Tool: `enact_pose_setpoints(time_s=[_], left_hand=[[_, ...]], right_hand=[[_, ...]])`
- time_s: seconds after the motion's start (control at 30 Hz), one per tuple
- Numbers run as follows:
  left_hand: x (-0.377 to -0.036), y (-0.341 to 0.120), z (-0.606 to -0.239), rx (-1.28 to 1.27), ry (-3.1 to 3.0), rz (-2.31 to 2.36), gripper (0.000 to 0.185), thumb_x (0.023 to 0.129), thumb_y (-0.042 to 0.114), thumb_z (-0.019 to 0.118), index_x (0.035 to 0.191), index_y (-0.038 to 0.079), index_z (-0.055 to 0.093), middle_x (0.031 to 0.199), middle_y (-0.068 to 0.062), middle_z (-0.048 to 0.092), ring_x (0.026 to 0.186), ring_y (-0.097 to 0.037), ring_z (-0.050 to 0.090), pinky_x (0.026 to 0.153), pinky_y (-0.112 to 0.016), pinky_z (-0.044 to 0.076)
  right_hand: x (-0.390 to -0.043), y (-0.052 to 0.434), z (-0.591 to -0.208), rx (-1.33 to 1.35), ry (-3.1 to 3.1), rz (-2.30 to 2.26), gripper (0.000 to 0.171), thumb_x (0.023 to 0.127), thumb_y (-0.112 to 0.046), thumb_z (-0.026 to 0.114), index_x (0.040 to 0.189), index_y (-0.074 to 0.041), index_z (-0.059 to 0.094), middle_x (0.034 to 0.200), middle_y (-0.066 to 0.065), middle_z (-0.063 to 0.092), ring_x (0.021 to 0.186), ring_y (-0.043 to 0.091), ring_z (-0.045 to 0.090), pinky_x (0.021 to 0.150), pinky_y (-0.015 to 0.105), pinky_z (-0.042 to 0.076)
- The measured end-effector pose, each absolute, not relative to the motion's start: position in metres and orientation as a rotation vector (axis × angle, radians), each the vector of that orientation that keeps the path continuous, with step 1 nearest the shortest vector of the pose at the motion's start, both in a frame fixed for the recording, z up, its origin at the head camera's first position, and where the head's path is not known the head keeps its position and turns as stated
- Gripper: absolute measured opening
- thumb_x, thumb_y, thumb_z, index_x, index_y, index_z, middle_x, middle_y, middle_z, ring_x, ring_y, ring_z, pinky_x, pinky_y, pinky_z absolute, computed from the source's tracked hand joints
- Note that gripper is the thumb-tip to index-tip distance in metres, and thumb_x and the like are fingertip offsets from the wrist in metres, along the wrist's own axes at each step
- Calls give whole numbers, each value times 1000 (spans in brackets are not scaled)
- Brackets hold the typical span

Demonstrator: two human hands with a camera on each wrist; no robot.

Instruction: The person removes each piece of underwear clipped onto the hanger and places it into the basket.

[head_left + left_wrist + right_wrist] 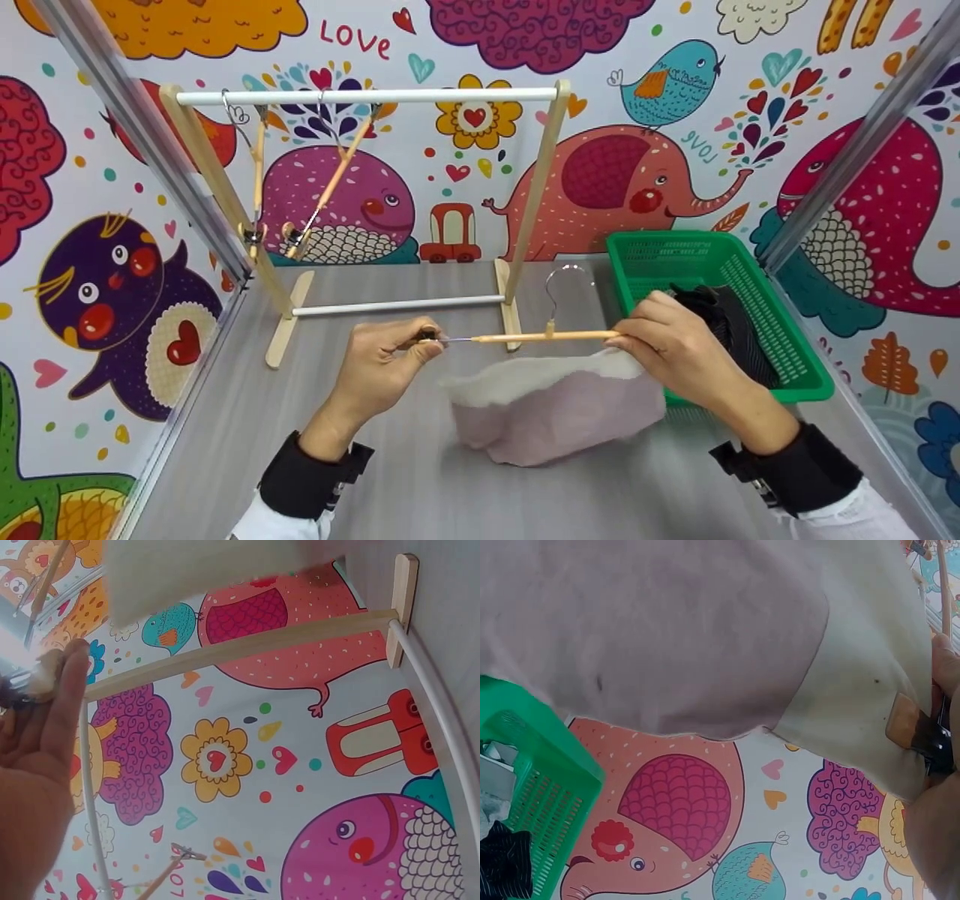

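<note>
A wooden clip hanger (540, 336) with a metal hook is held level above the table. My left hand (386, 367) pinches the clip at its left end; the left wrist view shows that clip (46, 679) against the fingers. At the other end, my right hand (679, 349) grips the hanger and the clip there. A pale pink cloth garment (559, 420) with a whitish band hangs below the right hand. In the right wrist view the wood-padded clip (906, 720) lies on the band's corner. The garment's left top corner hangs apart from the left clip.
A wooden rack (547, 172) with a white top rail (450, 95) stands behind, bearing two clip hangers (341, 172) at its left. A green basket (810, 386) with dark striped cloth (739, 330) sits at the right. Metal posts and patterned walls enclose the grey table (360, 487).
</note>
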State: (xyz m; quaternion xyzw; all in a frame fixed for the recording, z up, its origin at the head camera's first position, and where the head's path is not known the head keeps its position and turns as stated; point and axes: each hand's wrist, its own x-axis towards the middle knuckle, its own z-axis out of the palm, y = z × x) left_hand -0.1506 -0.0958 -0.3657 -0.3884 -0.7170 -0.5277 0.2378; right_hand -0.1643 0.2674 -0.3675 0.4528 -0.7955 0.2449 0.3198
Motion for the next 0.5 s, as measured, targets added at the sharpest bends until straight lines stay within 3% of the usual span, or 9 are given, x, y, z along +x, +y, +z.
enact_pose_setpoints(time_s=[0.17,0.3,0.5], left_hand=[[-152,-97,-369,-1048,-1985,-1464,11,78,-6,70,88,0,68,78,-11,69,70,-14,66,63,-24,55],[-158,-99,-379,-1047,-2010,-1510,15,81,-4,70,94,3,68,81,-9,69,73,-15,67,64,-27,56],[-156,-95,-378,-976,-2063,-1559,28,79,-7,71,106,-1,65,85,-9,68,75,-18,67,65,-31,56]], right_hand=[[-165,268,-368,1184,-2084,648,24,89,-30,63,87,-8,72,78,-2,59,72,13,45,62,17,33],[-165,269,-368,1179,-2098,635,25,90,-30,62,87,-8,72,78,-2,58,72,12,45,63,16,32],[-164,269,-369,1173,-2112,624,25,90,-30,62,87,-8,73,77,-2,58,72,12,44,62,15,32]])
